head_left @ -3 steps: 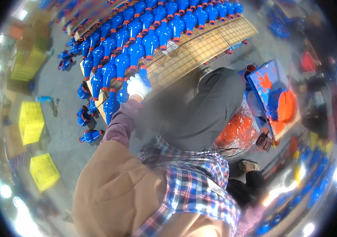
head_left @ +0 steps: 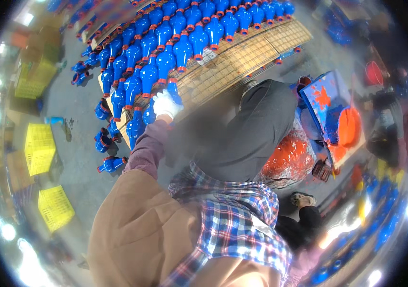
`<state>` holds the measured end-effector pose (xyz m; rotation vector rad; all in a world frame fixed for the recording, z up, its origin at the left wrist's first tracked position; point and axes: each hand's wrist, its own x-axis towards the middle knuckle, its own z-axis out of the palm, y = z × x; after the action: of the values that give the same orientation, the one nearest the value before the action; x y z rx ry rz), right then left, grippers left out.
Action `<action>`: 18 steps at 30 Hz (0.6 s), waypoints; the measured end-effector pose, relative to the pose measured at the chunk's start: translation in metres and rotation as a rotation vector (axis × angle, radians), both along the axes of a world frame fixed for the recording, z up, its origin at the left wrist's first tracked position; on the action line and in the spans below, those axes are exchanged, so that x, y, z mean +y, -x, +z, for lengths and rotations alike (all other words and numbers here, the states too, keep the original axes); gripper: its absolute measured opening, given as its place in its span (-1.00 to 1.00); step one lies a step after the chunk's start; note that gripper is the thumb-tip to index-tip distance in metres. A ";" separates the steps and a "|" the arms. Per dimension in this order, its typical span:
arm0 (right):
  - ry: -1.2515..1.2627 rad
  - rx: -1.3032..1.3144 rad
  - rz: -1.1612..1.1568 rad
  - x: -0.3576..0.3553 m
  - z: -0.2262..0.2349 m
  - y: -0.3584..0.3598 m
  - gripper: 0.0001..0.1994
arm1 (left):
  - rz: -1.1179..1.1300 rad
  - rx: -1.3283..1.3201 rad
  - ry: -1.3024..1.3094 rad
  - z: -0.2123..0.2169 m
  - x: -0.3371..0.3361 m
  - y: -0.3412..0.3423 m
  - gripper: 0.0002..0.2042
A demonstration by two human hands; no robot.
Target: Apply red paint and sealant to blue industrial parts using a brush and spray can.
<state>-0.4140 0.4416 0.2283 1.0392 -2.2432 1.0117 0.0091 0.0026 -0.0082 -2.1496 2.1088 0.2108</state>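
left hand (head_left: 166, 104), white-gloved, closed around blue valve (head_left: 174, 93) | valve at near end of valve rows (head_left: 165, 43) on wire rack (head_left: 242, 60) | right hand out of view | yellow crates (head_left: 39, 148) on floor, left

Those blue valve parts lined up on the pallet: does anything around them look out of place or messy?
Yes. Most blue valve bodies stand in neat rows on the wire-mesh pallet, where a white-gloved hand grips one. A few loose blue pieces lie scattered on the grey floor left of it, tipped on their sides.
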 end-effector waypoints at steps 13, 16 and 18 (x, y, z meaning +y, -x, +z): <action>0.061 -0.193 0.281 0.011 0.036 -0.010 -0.61 | -0.363 -0.563 -0.041 -0.044 -0.011 -0.008 -0.67; -0.048 0.275 0.050 0.043 0.049 -0.005 -0.63 | -0.822 -0.258 0.093 -0.043 -0.054 -0.019 -0.49; -0.078 0.009 0.033 0.068 0.058 0.000 -0.63 | -0.679 -0.214 0.212 -0.053 -0.062 0.018 -0.34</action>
<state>-0.4144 0.5098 0.2860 1.1152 -2.2817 0.9382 -0.0085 -0.0594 -0.0611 -1.3300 2.6518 -0.3047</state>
